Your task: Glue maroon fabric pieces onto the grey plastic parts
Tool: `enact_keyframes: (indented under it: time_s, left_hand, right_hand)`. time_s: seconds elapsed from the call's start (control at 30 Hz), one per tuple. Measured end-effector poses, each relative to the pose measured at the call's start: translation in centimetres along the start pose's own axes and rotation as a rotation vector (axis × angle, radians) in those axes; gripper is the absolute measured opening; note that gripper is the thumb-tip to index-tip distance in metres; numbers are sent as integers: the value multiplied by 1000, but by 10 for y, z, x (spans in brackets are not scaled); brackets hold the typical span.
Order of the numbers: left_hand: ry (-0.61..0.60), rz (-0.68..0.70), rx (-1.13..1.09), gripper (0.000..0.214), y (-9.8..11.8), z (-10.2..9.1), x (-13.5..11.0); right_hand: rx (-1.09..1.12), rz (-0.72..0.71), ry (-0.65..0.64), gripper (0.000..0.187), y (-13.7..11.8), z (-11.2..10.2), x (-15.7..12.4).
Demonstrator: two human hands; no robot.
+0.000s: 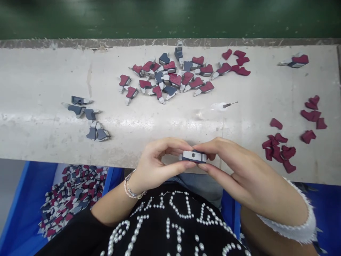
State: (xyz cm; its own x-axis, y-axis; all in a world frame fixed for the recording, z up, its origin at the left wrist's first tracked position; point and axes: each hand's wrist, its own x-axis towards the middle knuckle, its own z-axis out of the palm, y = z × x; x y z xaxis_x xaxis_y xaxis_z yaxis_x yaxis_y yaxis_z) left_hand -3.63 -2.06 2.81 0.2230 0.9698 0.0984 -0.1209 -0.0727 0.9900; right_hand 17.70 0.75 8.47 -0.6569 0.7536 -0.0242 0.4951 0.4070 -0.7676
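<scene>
Both hands meet at the near edge of the table, pinching one small grey and dark-blue plastic part [194, 156] between them. A dark hole shows in its pale face. My left hand [160, 160] grips its left end with thumb and fingers. On the other end, my right hand [231, 163] closes with thumb above and below it. Farther back lies a pile of similar parts, many with maroon covers [176, 79]. Loose maroon cover pieces [278, 151] lie to the right of my right hand. Several blue-grey parts [92, 113] without maroon covers rest at the left.
A clear bottle with a thin needle tip [221, 106] lies beyond my hands. One maroon-covered part [298, 61] sits alone at the back right. Below the table's left side stands a blue bin [20, 209] full of parts; another blue bin [327, 202] is at the right.
</scene>
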Motion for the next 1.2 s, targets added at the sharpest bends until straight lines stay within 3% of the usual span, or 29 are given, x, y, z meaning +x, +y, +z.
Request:
enact_keyframes:
  time_s: [0.37,0.47,0.57,0.63,0.77,0.9,1.07,1.2]
  left_hand:
    - [146,208,-33,28,-10,19,-4]
    - [110,92,-42,29,-11,16,-2]
    - [-27,-125,41,40,-8,8,1]
    - [-102,-157,132,36,-4,4,3]
    - [-133,-52,326,14,4,1,6]
    - [-125,21,412,12,4,2,7]
    - [-72,122,327,12,-4,6,3]
    - [-38,112,122,13,-10,9,-1]
  right_hand:
    - [40,-32,-47,12,6,-7,2]
    - [25,18,-78,13,8,-9,2]
    - [2,46,-73,13,10,-10,2]
    - [-3,39,-65,12,10,-10,3]
    - [14,39,-51,10,11,-6,2]
    - [-5,9,-52,7,12,-4,1]
    - [-11,-75,-46,8,9,-8,2]
    - [59,-120,-93,12,7,-12,4]
